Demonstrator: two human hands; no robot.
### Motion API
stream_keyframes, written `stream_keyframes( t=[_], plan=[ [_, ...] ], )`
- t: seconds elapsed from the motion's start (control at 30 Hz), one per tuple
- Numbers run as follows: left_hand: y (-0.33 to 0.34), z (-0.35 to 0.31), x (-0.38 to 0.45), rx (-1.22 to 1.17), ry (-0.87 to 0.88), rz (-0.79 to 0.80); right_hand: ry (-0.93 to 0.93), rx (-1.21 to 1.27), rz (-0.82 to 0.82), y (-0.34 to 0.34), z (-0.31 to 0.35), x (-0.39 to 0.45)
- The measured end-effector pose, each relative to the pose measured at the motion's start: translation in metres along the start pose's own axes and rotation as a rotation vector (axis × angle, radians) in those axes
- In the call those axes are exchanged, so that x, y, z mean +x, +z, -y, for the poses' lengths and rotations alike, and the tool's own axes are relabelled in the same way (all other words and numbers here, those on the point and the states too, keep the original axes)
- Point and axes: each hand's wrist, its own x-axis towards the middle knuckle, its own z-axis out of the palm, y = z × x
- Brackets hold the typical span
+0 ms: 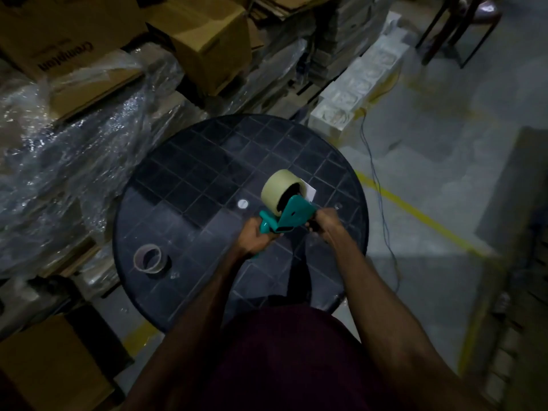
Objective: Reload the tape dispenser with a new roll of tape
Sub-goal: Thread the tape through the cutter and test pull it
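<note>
A teal tape dispenser (292, 218) is held above the round black table (207, 173), with a full pale roll of tape (277, 185) seated on its hub. My left hand (256, 235) grips the dispenser's handle from below. My right hand (324, 222) is closed on the dispenser's front end, and what its fingers pinch is hidden. An empty tape core (149, 258) lies on the table's near left. A small white piece (308, 189) shows just behind the roll.
Cardboard boxes (207, 40) and plastic-wrapped stacks (74, 149) crowd the left and far side of the table. White foam blocks (355, 84) lie on the floor to the right, beside a thin cable (376, 188) and a yellow floor line (421, 218).
</note>
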Motion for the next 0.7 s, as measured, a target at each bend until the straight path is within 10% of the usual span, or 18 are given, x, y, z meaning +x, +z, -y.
stream_keyframes(
  t=[0.3,0.7],
  plan=[
    [0.02,0.017,0.021,0.19,-0.016,0.11,-0.012,-0.11,-0.41,-0.068,-0.028,0.044],
    [0.087,0.051,0.095,0.381,-0.213,0.112,-0.081,-0.293,-0.321,-0.086,-0.053,0.123]
  ],
)
